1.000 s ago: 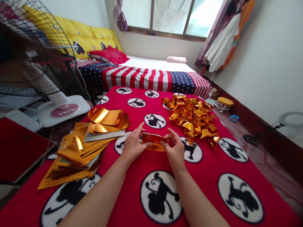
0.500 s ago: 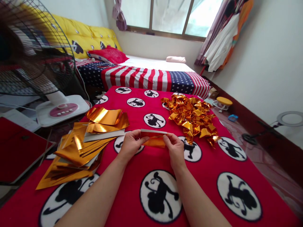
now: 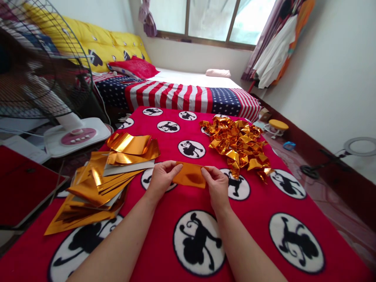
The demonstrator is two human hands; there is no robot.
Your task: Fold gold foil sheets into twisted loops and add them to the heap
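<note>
A piece of gold foil paper (image 3: 190, 175) is stretched between my hands over the red cloth (image 3: 152, 250), its shiny side facing me. My left hand (image 3: 163, 176) pinches its left end, thumb on top. At the right end, my right hand (image 3: 216, 182) grips it the same way. To the left lies a loose stack of gold foil sheets (image 3: 100, 184), some with pale undersides showing. A heap of folded gold foil pieces (image 3: 237, 143) sits at the far right of the cloth.
An electric fan (image 3: 76, 135) stands beyond the left edge. Behind is a bed with a striped and starred cover (image 3: 176, 96). On the floor at right are a yellow stool (image 3: 278, 125) and a ring light stand (image 3: 331, 160).
The pale strip along the foil paper's top edge is gone from sight, and the paper now shows a flat gold face. Both hands stay in nearly the same place.
</note>
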